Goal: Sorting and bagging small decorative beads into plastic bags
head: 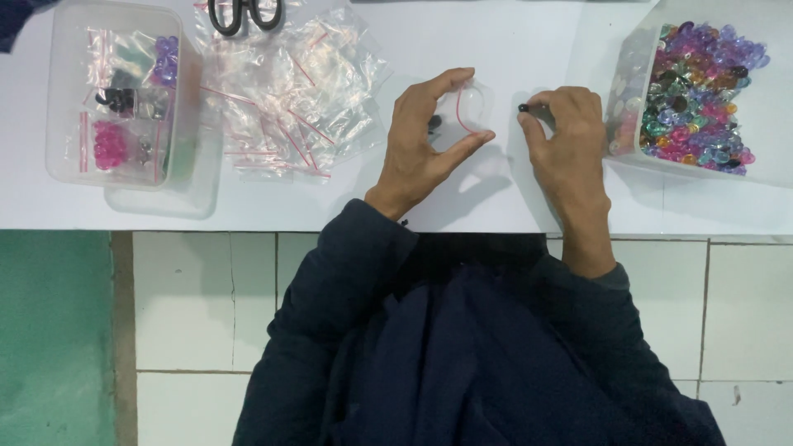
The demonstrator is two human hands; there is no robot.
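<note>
Left hand (pixel 423 140) sits at the centre of the white table (pixel 512 206), thumb and fingers curled wide around a small clear bag (pixel 464 111) with a red seal line, propping its mouth open. Something dark sits inside the bag, but it is too small to tell what. Just at 3 o'clock of it, right hand (pixel 566 136) has thumb and forefinger pressed together on 1 dark bead (pixel 524 107), held near the bag's mouth and not touching it. The other right fingers are folded under, out of sight.

Hard to read: the bag's clear plastic nearly vanishes against the table, so its lower edge is lost behind the left palm.

At 3 o'clock of the right hand, a clear tub (pixel 628 91) brims with mixed beads in purple, green, pink and orange; its right part runs up to the frame's edge. At 10 o'clock of the left hand lies a loose pile of empty bags (pixel 285 91), and scissors (pixel 244 12) rest at the pile's 12 o'clock, blades cut off by the top edge. Far at 9 o'clock, another clear box (pixel 62 99) holds filled bags, pink, purple and black, with a lid peeking out beneath it. Dark sleeves cover both forearms at 6 o'clock, over a tiled floor.
</note>
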